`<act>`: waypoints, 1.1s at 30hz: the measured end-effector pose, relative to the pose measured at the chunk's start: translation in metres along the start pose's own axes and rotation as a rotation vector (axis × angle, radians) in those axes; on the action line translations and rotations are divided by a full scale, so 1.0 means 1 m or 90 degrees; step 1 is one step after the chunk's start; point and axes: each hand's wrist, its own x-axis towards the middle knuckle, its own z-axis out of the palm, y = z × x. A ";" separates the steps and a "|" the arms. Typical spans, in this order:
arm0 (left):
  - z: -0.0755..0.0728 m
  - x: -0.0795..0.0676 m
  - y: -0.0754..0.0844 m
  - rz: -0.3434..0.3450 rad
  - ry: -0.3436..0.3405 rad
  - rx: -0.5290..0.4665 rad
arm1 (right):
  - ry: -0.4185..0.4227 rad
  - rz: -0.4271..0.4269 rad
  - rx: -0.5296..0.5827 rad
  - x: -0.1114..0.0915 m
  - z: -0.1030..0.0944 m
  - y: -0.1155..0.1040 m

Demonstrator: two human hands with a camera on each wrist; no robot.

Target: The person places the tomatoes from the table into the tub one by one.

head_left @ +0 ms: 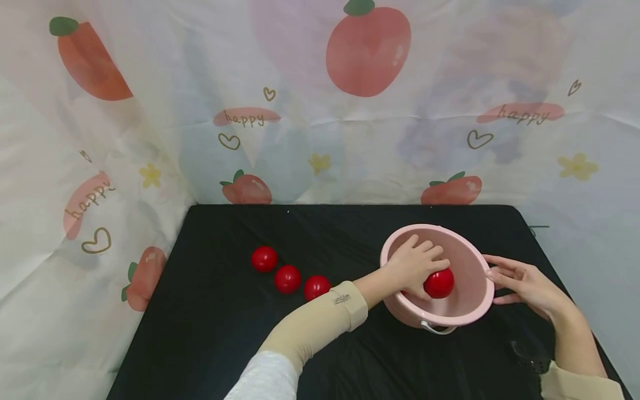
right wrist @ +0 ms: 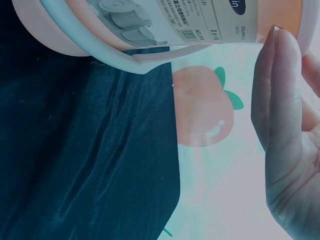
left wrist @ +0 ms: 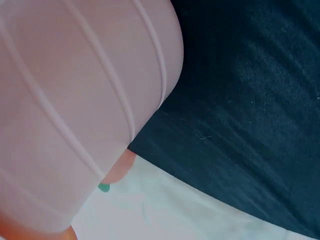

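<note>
My left hand (head_left: pixel 417 266) reaches over the near-left rim of the pink bucket (head_left: pixel 470 250). Between its thumb and index finger it holds a red ball (head_left: pixel 440 284) inside the opening, while the other fingers are spread. At the bucket's right side, my right hand (head_left: pixel 525 286) touches the outer wall near the rim with fairly straight fingers. The right wrist view shows those fingers (right wrist: pixel 285 90) against the bucket beside its printed label (right wrist: pixel 200 20). In the left wrist view the ribbed bucket wall (left wrist: pixel 75 75) fills much of the picture; the left hand is barely visible there.
Three red balls, a left one (head_left: pixel 264 259), a middle one (head_left: pixel 287 279) and a right one (head_left: pixel 317 287), lie left of the bucket on the black tablecloth (head_left: pixel 210 333). The left forearm partly covers the right one. A white handle (head_left: pixel 437 330) hangs at the bucket's front. Printed curtains (head_left: pixel 300 144) stand behind.
</note>
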 end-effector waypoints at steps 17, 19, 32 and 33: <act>0.004 0.016 0.016 0.066 -0.161 0.123 | -0.017 -0.015 0.039 -0.001 -0.001 0.001; 0.004 0.017 0.017 0.074 -0.187 0.136 | -0.021 -0.016 0.045 -0.001 -0.001 0.001; 0.005 0.020 0.022 0.084 -0.228 0.154 | -0.023 -0.026 0.045 -0.002 -0.001 0.002; 0.005 0.020 0.022 0.084 -0.229 0.154 | -0.022 -0.025 0.044 -0.002 -0.001 0.002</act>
